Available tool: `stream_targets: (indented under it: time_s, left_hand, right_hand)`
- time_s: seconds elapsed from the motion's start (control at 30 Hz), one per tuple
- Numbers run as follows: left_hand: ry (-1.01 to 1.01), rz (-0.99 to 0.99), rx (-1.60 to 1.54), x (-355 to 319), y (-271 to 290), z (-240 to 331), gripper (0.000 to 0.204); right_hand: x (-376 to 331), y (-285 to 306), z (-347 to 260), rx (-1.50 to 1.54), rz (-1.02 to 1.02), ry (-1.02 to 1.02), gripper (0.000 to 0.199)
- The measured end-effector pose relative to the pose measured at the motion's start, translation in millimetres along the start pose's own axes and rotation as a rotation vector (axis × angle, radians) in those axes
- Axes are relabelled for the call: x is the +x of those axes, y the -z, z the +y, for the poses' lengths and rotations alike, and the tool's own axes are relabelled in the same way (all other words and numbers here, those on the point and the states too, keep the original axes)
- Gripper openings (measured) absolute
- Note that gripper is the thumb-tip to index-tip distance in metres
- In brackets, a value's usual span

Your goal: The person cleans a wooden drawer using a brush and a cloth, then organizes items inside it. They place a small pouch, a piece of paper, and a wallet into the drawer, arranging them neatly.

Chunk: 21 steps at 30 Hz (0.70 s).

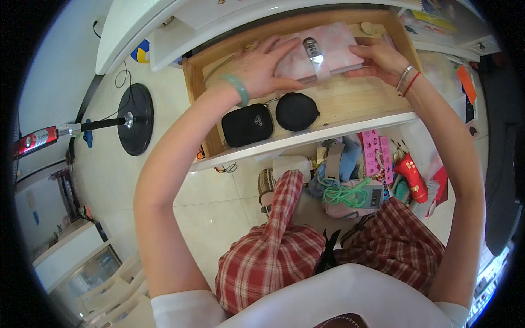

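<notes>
A pink-and-white marbled notebook (pixel 344 46) with a strap and silver clasp is in the open wooden drawer (pixel 372 104). My left hand (pixel 262 68), a green bangle at its wrist, spans the notebook's left end, fingers over the top and thumb along the near edge. My right hand (pixel 380 61) grips the right end between thumb and fingers. Closer to me in the drawer are a black squarish pouch (pixel 248 126) and a round black case (pixel 296 111). A small round beige object (pixel 367 27) is by the back wall.
Below the drawer front, a pile on the floor includes a green cord (pixel 347 192), a pink cut-out strip (pixel 371 153) and a red tube-like item (pixel 411 177). A black round stand base (pixel 135 119) stands on the left. My plaid-covered legs (pixel 268 257) are close to the pile.
</notes>
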<state>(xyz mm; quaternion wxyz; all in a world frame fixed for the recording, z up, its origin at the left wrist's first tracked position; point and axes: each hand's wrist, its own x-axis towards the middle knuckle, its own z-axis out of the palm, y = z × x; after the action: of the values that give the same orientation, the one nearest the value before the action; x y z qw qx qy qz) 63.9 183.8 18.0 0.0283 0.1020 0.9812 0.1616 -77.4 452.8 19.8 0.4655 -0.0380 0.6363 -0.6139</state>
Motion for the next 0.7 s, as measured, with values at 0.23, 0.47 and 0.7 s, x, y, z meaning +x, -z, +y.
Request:
stream_targets:
  time_s: [0.23,0.47,0.7]
  left_hand:
    - [0.081,-0.121,0.252,-53.3,23.1,-44.7,0.058]
    - [0.038,0.027,0.066,-61.1,34.8,-44.8,0.056]
    - [0.102,0.078,-0.390,-100.8,62.9,65.7,0.018]
  right_hand:
    - [5.5,-0.5,3.4,0.083,-0.004,-0.063,0.049]
    - [48.0,-26.2,12.0,-0.391,0.105,0.104,0.032]
    - [-18.4,-51.5,-42.0,-0.996,0.423,0.353,0.034]
